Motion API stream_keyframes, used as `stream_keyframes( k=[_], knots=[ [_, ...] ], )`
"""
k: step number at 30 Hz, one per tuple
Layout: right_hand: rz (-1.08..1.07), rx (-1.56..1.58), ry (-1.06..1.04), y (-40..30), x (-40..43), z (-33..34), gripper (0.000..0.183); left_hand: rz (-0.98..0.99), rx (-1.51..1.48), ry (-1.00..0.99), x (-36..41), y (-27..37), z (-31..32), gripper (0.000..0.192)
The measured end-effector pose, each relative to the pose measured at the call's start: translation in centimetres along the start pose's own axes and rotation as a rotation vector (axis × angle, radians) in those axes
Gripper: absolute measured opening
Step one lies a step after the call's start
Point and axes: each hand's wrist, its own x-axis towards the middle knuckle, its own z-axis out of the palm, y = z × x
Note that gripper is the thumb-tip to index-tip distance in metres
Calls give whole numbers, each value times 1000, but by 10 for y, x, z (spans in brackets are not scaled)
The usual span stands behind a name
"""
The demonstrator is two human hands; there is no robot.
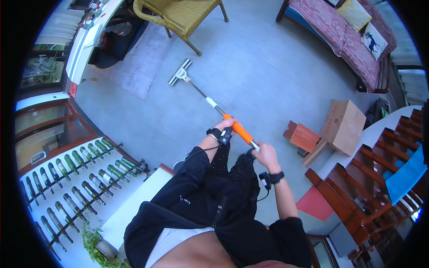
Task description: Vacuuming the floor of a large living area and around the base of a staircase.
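Observation:
A mop [216,106] with an orange grip and a metal pole slants across the floor in front of me. My left hand [229,124] is wrapped around the lower part of the orange grip. Higher up, my right hand [265,154] closes on the metal end of the pole. The wide mop head [180,72] rests on the grey tiled floor [254,73], beside the edge of a light rug [134,67]. What the underside of the head looks like is hidden. Both of my wrists carry strapped black devices.
A wicker chair [181,15] stands beyond the mop head. To the right are a sofa [335,37], a cardboard box [345,124], a small wooden stool [304,138] and a wooden staircase [365,167]. Racked wine bottles [77,182] line the left wall, near a potted plant [105,249].

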Motion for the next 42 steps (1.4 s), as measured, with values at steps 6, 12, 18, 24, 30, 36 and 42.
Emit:
stream_keyframes(
  k=[6, 12, 18, 24, 30, 36, 42],
  knots=[
    [167, -25, -6, 78, -129, -13, 24, -257, 305, -61, 27, -125, 21, 19],
    [288, -44, 76, 152, -256, -8, 22, -469, 582, -170, 38, -261, 71, 24],
    [439, 25, 109, 191, -350, 8, 20, -665, 702, -207, 39, -372, 94, 26],
    [457, 101, 161, 194, -354, 68, 18, -663, 772, -122, 56, -375, 50, 21],
    [397, 239, 139, 177, -281, 107, 19, -403, 720, 30, 86, -321, -10, 22],
    [292, 234, 135, 123, -137, 88, 21, -142, 359, -44, 101, -160, -18, 11],
    [250, 273, 165, 76, -65, 73, 23, -82, 372, 104, 58, -74, 36, 11]
  ],
)
